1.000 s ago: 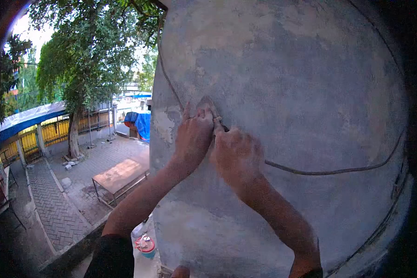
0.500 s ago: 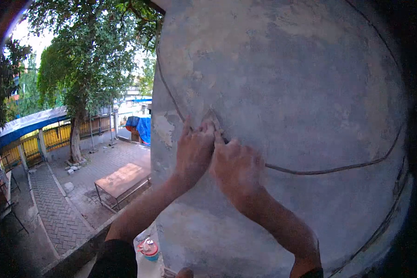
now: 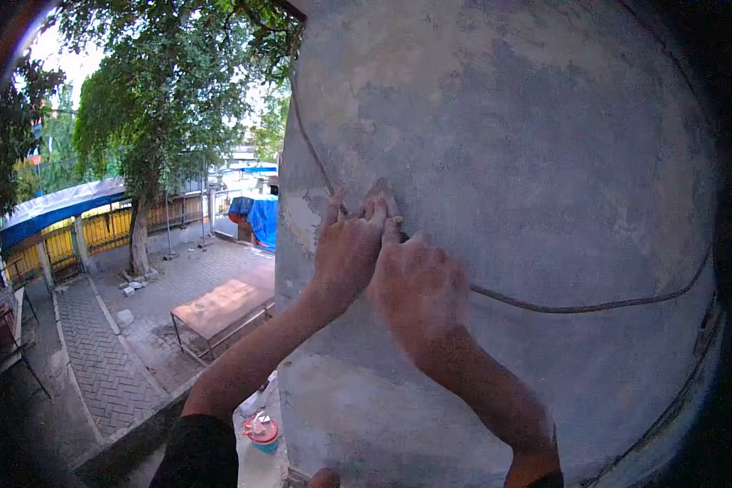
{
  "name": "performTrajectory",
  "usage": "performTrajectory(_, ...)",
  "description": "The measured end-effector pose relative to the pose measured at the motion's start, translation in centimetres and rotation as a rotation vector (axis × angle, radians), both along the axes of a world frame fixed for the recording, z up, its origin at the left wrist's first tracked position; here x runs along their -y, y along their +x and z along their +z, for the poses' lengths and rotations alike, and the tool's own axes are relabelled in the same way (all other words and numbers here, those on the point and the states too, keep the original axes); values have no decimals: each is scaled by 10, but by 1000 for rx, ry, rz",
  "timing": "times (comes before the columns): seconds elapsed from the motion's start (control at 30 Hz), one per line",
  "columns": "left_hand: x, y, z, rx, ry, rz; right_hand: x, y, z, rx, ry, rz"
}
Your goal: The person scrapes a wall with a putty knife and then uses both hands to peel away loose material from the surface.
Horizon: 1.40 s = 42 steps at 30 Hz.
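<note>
Both hands are raised against a grey plastered wall point(image 3: 529, 179). My left hand point(image 3: 348, 254) lies on it with fingers stretched and apart, one pointing up and others pressing a thin, pale, pointed piece like a scraper blade point(image 3: 380, 189). Close beside it, my right hand point(image 3: 419, 285) is closed, its index finger extended towards the piece. A small dark part, perhaps the handle, shows at that finger; the rest is hidden by the hands. A brown cord point(image 3: 545, 308) runs along the wall from upper left, passes behind the hands and continues to the right.
Below left, a bucket with a red rim point(image 3: 262, 431) stands on a pale ledge. Beyond the wall edge lie a paved yard with a low table point(image 3: 224, 309), a tree point(image 3: 141, 236), a yellow fence point(image 3: 106, 237) and a blue tarp point(image 3: 263, 220).
The view has shifted slightly, so the yard and wall edge sit a little further right. Both hands stay together at the pointed piece, with the left fingers slightly higher in view.
</note>
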State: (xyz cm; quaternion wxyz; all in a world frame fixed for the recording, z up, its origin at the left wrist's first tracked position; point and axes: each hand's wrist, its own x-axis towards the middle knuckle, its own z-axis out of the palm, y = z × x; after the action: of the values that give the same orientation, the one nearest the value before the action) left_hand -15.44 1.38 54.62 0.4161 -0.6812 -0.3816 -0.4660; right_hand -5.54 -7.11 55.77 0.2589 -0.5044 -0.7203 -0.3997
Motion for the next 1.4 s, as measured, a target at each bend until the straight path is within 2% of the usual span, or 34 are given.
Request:
performTrajectory(0.03, -2, -1, -1, -15, 42, -18, 1, -3, 5, -84, -129, 3)
performTrajectory(0.13, -3, 1, 6, -29, -50, 92, 2, 0, 17, -74, -39, 66)
performTrajectory(0.23, -15, -3, 10, -20, 157, -2, -10, 6, 2, 165, 236, 8)
performTrajectory(0.33, -29, -8, 24, 118, -59, 145, -27, -5, 20, -75, -13, 111)
performTrajectory(0.43, -12, -13, 25, 73, -180, 152, -25, -8, 5, 164, 386, 0)
performTrajectory(0.5, -23, -21, 18, 54, 11, 68, -24, -16, 6, 111, 353, 20)
performTrajectory(0.53, -27, -22, 14, 54, -1, 68, -23, -18, 4, 90, 320, 24)
performTrajectory(0.63, -20, -25, 19, 38, -115, 118, -41, -21, 1, 78, 490, 84)
performTrajectory(0.67, -18, -25, 20, 23, -122, 119, -37, -22, 1, 78, 403, 55)
performTrajectory(0.73, -15, -26, 8, -20, 46, 16, -14, -26, 4, 93, 241, 0)
performTrajectory(0.83, -15, -29, 19, 29, -96, 179, -35, -27, 8, 124, 440, 59)
performTrajectory(0.93, -15, -31, 12, -10, -64, 142, -6, -33, 14, -10, -27, -49)
performTrajectory(1.03, -11, -29, 27, 65, -147, 210, -43, -23, 2, 47, 526, 213)
performTrajectory(1.13, -2, -29, 16, -46, 8, 50, -23, -20, -3, 110, 430, 105)
performTrajectory(1.23, -28, -38, 26, -16, 165, 124, -44, -23, 3, 112, 485, 189)
performTrajectory(1.33, 1, -39, 22, -92, 11, 13, -23, -24, 1, 146, 457, 97)
performTrajectory(1.4, -4, -37, 27, -62, 117, 86, -37, -29, 4, 133, 530, 129)
